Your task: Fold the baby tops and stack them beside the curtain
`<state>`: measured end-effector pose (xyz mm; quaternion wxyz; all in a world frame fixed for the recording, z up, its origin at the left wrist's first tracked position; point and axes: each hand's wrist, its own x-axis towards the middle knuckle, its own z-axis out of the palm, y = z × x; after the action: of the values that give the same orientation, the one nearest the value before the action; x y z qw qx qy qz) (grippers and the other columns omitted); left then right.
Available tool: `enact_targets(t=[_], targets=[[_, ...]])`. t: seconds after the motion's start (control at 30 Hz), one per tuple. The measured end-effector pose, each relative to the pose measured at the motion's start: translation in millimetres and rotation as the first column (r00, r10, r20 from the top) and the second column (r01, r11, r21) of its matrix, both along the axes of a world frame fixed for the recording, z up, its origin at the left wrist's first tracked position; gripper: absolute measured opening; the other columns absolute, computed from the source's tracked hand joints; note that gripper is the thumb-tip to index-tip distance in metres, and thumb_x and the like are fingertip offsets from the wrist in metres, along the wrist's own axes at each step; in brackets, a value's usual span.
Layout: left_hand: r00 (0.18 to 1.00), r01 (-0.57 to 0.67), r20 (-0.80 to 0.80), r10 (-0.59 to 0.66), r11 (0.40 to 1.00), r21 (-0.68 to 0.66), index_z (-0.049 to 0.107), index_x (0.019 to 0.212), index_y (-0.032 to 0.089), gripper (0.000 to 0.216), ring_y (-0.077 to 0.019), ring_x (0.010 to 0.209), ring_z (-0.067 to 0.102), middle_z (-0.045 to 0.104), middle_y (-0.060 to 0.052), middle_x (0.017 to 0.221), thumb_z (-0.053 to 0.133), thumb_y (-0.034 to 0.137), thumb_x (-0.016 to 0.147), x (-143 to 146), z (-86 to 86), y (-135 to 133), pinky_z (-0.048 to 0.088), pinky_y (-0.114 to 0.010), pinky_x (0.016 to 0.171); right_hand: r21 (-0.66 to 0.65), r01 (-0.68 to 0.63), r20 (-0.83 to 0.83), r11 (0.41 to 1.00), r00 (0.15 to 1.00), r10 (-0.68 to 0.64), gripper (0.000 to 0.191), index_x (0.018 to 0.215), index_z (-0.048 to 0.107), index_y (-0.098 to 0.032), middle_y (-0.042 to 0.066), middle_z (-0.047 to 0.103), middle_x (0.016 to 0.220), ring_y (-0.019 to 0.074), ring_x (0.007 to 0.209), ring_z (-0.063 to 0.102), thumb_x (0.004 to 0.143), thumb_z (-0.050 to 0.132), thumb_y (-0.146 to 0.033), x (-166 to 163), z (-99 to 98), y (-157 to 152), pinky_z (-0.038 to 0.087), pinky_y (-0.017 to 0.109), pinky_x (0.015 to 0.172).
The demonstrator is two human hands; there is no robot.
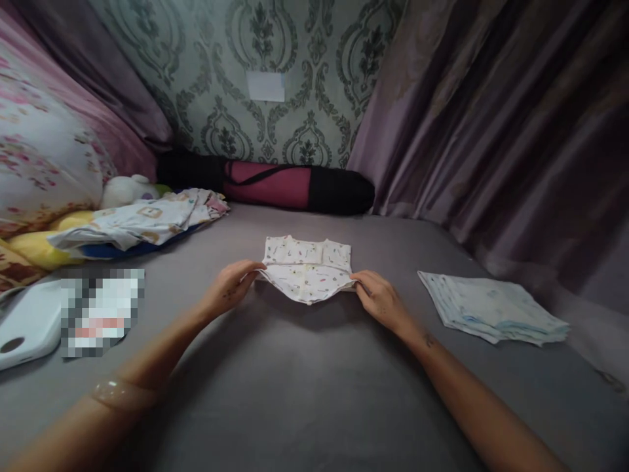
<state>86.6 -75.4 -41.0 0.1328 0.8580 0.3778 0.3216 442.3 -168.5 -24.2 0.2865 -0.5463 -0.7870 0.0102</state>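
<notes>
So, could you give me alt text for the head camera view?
A person's left hand and right hand pinch opposite sides of a patterned white cloth over a grey sheet. Folded cloths lie at right; a long bag behind.

Left forearm [179, 347], bare to either side of one glossy, rounded, translucent-looking bangle [118, 393], left hand [233, 286], beyond the bangle, with small dark markings [228, 295], right forearm [462, 387], bare, across from the bangle, with a small dark mark [428, 339], design unclear.
</notes>
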Motion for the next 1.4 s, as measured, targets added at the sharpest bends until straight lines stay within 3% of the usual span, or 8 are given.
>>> enact_targets(t=[0.3,0.53,0.67,0.8,1.07,1.2,1.3,1.4], targets=[[0.98,-0.145,0.15,0.133,0.987,0.069,0.062,0.101,0.019,0.031,-0.0193,0.093,0.062,0.068,-0.008,0.099,0.036,0.035,0.095,31.6,6.5,36.1,0.047,-0.031,0.086,0.07,0.115,-0.006,0.991,0.993,-0.115,0.03,0.106,0.065,-0.023,0.007,0.068,0.103,0.0215,0.1,0.062,0.09,0.041,-0.017,4.2,10.7,41.6,0.047,0.033,0.09],[0.981,-0.193,0.007,0.194,0.981,-0.034,0.061,0.101,0.017,0.029,-0.0222,0.095,0.062,0.068,-0.01,0.099,0.037,0.025,0.088,44.2,-2.7,93.3,0.047,-0.032,0.085,-0.02,0.227,0.085,0.974,0.971,-0.225,0.029,0.106,0.067,-0.019,0.009,0.069,0.104,0.0208,0.098,0.062,0.09,0.042,-0.018,19.7,-1.6,95.1,0.046,0.03,0.087],[0.885,-0.465,-0.139,0.444,0.837,-0.288,0.057,0.109,0.014,0.029,-0.0252,0.095,0.064,0.069,-0.015,0.1,0.046,0.026,0.086,58.6,-19.9,118.2,0.047,-0.034,0.083,-0.173,0.371,0.097,0.913,0.928,-0.359,0.029,0.109,0.067,-0.016,0.011,0.07,0.107,0.0213,0.099,0.063,0.091,0.045,-0.021,21.6,-25.1,121.7,0.046,0.03,0.087],[0.796,-0.594,-0.124,0.593,0.724,-0.352,0.056,0.109,0.015,0.035,-0.0273,0.097,0.065,0.069,-0.017,0.102,0.05,0.04,0.087,65.4,-32.2,119.5,0.048,-0.036,0.081,-0.262,0.479,-0.052,0.838,0.86,-0.508,0.032,0.116,0.064,-0.016,0.01,0.071,0.107,0.0198,0.095,0.065,0.092,0.045,-0.026,21.9,-45.0,131.7,0.049,0.029,0.083],[0.812,-0.578,-0.128,0.569,0.753,-0.314,0.054,0.113,0.015,0.032,-0.0283,0.097,0.064,0.069,-0.016,0.099,0.049,0.034,0.087,59.8,-31.9,106.2,0.048,-0.038,0.083,-0.337,0.442,-0.129,0.831,0.853,-0.506,0.039,0.126,0.057,-0.012,0.012,0.071,0.103,0.0211,0.095,0.066,0.09,0.046,-0.023,25.5,-44.0,133.1,0.05,0.032,0.084],[0.816,-0.578,-0.124,0.565,0.805,-0.133,0.051,0.121,0.01,0.039,-0.0318,0.113,0.056,0.062,-0.021,0.114,0.041,0.034,0.092,66.1,-16.8,87.5,0.042,-0.044,0.094,-0.304,0.497,-0.054,0.813,0.843,-0.536,0.044,0.132,0.051,-0.009,0.019,0.066,0.117,0.0272,0.108,0.062,0.093,0.039,-0.026,12.7,-32.3,121.5,0.046,0.04,0.094],[0.885,-0.431,-0.179,0.43,0.901,0.035,0.052,0.124,0.014,0.039,-0.0305,0.119,0.052,0.059,-0.018,0.124,0.034,0.033,0.095,79.7,-5.3,67.6,0.038,-0.046,0.099,-0.176,0.477,0.064,0.861,0.879,-0.473,0.049,0.139,0.044,-0.009,0.021,0.051,0.138,0.032,0.128,0.047,0.097,0.029,-0.03,-13.1,-22.1,108.8,0.034,0.051,0.106],[0.927,-0.231,-0.281,0.249,0.968,0.094,0.051,0.128,0.017,0.04,-0.0271,0.13,0.044,0.054,-0.013,0.136,0.03,0.031,0.097,97.4,-1.3,53.3,0.029,-0.045,0.108,-0.183,0.285,0.185,0.941,0.95,-0.252,0.053,0.146,0.036,-0.014,0.014,0.032,0.154,0.0313,0.143,0.022,0.099,0.024,-0.034,-44.3,-15.5,100.9,0.014,0.058,0.114]])
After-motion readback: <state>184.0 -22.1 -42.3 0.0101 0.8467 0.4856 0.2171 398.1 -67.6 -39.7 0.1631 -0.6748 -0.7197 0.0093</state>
